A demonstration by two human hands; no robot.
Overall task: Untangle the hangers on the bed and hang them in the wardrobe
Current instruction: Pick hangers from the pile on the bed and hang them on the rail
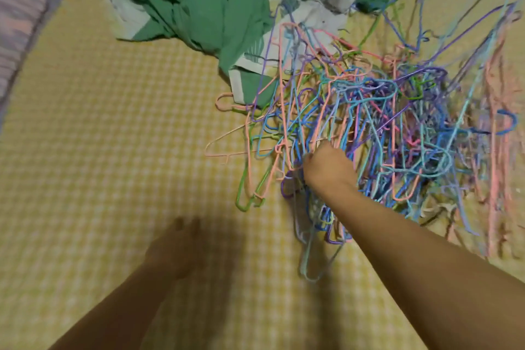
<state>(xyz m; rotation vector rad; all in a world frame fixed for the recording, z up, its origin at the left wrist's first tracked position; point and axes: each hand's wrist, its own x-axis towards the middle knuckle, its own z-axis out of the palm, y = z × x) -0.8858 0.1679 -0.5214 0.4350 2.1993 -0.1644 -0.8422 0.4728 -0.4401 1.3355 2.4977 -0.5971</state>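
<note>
The bed (99, 128), covered in a yellow checked sheet, lies under both hands and fills most of the view. Beyond the right hand and up to its left, a crumpled green and white cloth (193, 6) rests on the sheet. The tangle of coloured wire hangers (383, 122) spreads on the bed all around and beyond the right hand, reaching far to its right, its far edge overlapping the cloth. The right hand (326, 167) is sunk into the near side of the tangle, fingers curled round several wires. The left hand (176, 247), blurred, hovers over bare sheet well to the left of the hangers, fingers loosely extended, holding nothing.
</note>
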